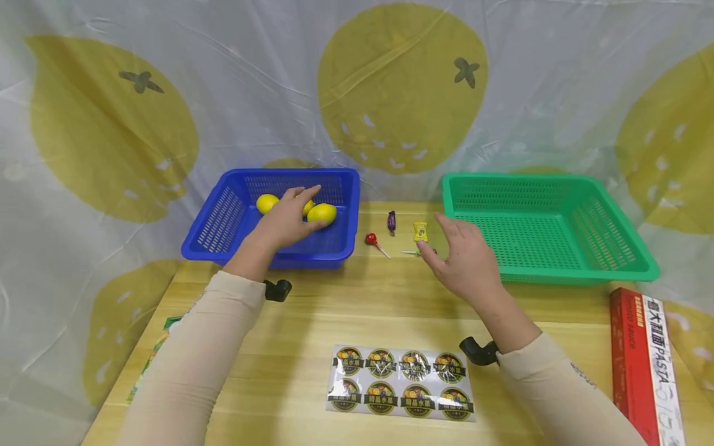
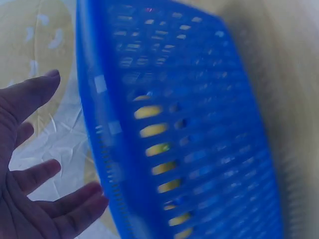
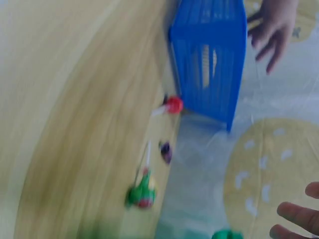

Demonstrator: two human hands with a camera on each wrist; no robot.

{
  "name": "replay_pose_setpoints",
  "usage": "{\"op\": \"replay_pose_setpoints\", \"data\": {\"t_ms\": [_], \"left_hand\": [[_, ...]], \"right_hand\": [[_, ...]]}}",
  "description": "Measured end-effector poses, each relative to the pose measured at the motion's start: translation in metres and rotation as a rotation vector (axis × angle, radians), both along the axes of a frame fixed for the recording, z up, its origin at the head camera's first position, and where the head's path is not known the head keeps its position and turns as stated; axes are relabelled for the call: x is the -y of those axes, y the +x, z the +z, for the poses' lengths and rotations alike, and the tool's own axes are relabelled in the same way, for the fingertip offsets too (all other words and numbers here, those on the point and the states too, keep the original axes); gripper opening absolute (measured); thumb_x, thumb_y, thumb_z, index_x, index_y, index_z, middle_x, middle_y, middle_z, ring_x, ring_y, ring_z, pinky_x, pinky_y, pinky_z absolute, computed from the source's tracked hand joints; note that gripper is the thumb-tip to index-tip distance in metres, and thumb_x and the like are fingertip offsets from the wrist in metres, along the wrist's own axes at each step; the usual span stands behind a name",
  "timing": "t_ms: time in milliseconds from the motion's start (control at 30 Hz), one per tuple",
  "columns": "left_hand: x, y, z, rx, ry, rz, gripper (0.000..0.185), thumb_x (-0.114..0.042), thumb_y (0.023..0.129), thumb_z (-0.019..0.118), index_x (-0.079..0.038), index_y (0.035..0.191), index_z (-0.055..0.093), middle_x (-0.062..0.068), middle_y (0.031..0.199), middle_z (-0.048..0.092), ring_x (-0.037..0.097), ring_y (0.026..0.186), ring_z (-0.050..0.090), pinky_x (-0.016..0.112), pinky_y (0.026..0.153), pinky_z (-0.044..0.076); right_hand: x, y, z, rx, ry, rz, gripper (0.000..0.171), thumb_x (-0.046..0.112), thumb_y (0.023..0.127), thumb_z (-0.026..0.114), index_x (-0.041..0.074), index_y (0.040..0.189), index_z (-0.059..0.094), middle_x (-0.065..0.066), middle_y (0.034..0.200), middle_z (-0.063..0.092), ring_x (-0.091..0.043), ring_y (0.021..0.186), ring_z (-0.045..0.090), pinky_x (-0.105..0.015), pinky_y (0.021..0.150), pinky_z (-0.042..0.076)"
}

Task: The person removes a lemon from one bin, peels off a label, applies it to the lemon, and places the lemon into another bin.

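yellow lemons already lie in the blue basket under the left hand, fingers spread and empty, while sweets at the open right hand's eleven o'clock remain outside the green basket.

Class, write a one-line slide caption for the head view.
Left hand open over lemons in the blue basket; right hand open above sweets beside the green basket.
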State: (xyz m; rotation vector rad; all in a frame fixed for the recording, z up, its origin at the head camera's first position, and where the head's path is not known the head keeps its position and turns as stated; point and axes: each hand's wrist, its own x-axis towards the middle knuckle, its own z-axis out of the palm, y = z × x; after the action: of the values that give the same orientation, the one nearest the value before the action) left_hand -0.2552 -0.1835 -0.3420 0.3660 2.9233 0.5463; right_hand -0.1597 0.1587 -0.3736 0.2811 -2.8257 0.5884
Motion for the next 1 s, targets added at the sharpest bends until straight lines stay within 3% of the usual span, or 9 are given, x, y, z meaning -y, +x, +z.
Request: {"op": "replay_pose_setpoints", "data": {"t_ms": [233,433,667,900,1000], "left_hand": [[0.001,-0.031,0.021,0.084,-0.02,-0.058,0.088,-0.034,0.096,0.071,-0.025,0.165,0.017,0.022,0.168,0.018,0.044,0.154,0.024,0.064,0.12,0.03],[-0.001,-0.051,0.027,0.186,-0.036,-0.131,0.085,-0.028,0.096,0.072,-0.031,0.164,0.021,0.014,0.171,0.02,0.04,0.155,0.023,0.062,0.123,0.026],[-0.003,-0.067,0.013,0.356,0.061,-0.08,0.083,-0.023,0.097,0.071,-0.035,0.163,0.022,0.014,0.168,0.026,0.039,0.125,0.055,0.055,0.104,0.051],[-0.002,-0.083,-0.003,0.461,0.068,-0.061,0.076,-0.017,0.099,0.067,-0.029,0.162,0.027,0.017,0.166,0.028,0.041,0.125,0.057,0.056,0.103,0.052],[-0.001,-0.089,-0.008,0.493,0.046,-0.051,0.076,-0.014,0.099,0.067,-0.028,0.162,0.027,0.017,0.166,0.028,0.037,0.116,0.058,0.053,0.101,0.054]], "right_hand": [[0.039,-0.006,-0.007,0.071,-0.087,0.069,0.072,0.057,0.099,0.056,0.013,0.154,0.043,-0.015,0.136,0.066,-0.039,0.127,0.059,-0.057,0.095,0.054],[0.072,-0.014,-0.015,0.234,-0.313,0.134,0.071,0.055,0.098,0.059,0.018,0.156,0.04,-0.013,0.126,0.071,-0.032,0.117,0.068,-0.051,0.093,0.056],[0.101,-0.016,-0.028,0.384,-0.396,0.159,0.074,0.053,0.097,0.063,0.024,0.159,0.035,-0.01,0.118,0.073,-0.024,0.097,0.073,-0.039,0.077,0.06],[0.12,-0.023,-0.04,0.423,-0.419,0.151,0.072,0.05,0.1,0.06,0.031,0.161,0.029,-0.007,0.104,0.073,-0.016,0.075,0.067,-0.03,0.061,0.053],[0.126,-0.024,-0.041,0.427,-0.423,0.155,0.07,0.049,0.101,0.059,0.03,0.161,0.029,-0.007,0.099,0.074,-0.015,0.07,0.065,-0.029,0.06,0.051]]}}
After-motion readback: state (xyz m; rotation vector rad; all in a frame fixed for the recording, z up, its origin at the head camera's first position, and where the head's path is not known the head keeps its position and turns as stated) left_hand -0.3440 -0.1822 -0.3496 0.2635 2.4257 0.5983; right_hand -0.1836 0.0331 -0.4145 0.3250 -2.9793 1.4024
